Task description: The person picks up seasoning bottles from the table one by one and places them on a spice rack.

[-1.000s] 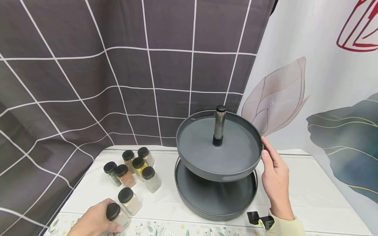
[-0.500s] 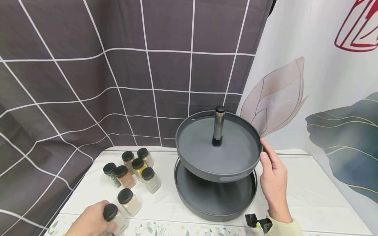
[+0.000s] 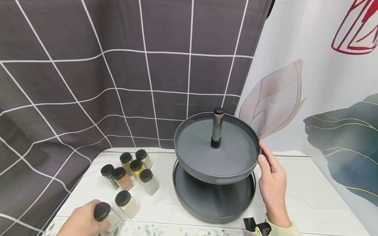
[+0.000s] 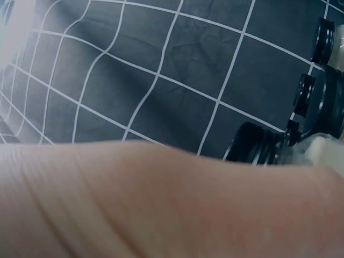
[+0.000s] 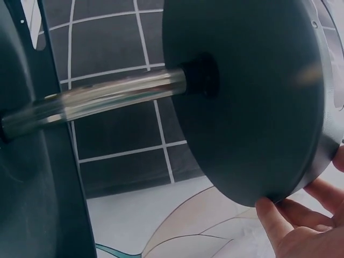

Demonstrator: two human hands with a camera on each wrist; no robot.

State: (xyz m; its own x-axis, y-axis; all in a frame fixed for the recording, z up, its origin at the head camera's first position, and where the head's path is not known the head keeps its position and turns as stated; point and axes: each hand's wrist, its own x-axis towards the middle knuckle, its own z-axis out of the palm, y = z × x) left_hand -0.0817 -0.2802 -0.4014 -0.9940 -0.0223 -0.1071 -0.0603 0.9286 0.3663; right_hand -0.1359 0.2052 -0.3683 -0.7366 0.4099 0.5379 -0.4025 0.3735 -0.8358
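Observation:
At the lower left of the head view, my left hand (image 3: 79,220) grips a spice jar (image 3: 110,221) with a black lid and pale contents, tilted slightly. Close to its right stands another pale-filled spice jar (image 3: 130,207). In the left wrist view, my forearm hides most of the hand and the held jar. A dark grey two-tier round tray (image 3: 196,154) with a metal centre post stands in the middle. My right hand (image 3: 273,185) holds the upper tier's rim at the right; the right wrist view shows fingertips (image 5: 266,207) against that edge.
Several black-lidded spice jars (image 3: 136,167) cluster behind the left hand. The lower tier (image 3: 212,204) has a raised rim. A dark gridded curtain (image 3: 165,65) hangs behind the white tabletop (image 3: 307,196), with a printed white curtain (image 3: 283,39) at the right.
My left hand has shifted a little left with the spice jar, widening the gap to the neighbouring jar. The right hand stays at the tray's rim. The head view has shifted slightly.

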